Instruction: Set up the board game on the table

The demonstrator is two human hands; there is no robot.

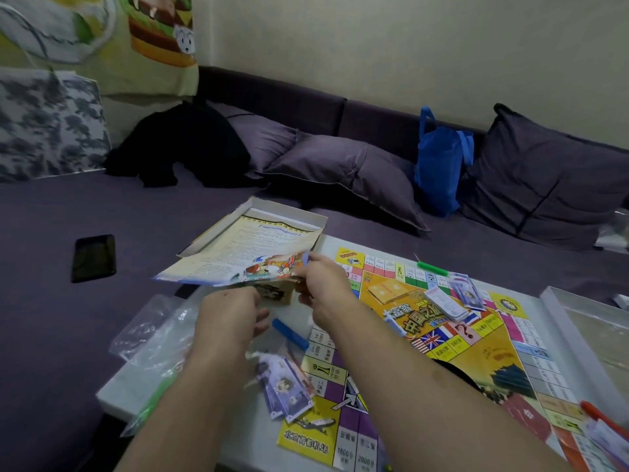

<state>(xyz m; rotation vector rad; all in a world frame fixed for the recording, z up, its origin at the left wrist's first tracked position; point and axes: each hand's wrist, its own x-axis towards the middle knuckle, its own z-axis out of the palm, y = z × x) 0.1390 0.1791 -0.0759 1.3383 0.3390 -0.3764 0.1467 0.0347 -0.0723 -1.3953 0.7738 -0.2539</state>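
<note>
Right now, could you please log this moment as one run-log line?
stage: unpacking | left hand: under small box | right hand: pinching rules sheet | game board: unfolded on table

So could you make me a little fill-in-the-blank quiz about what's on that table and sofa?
1. The game board lies unfolded on the ____.
2. The bag standing between the cushions is ____.
3. The dark phone lies on the ____ side of the open box.
4. Both hands, left and right, hold ____ sheets.

Missing: table; blue; left; paper
</note>
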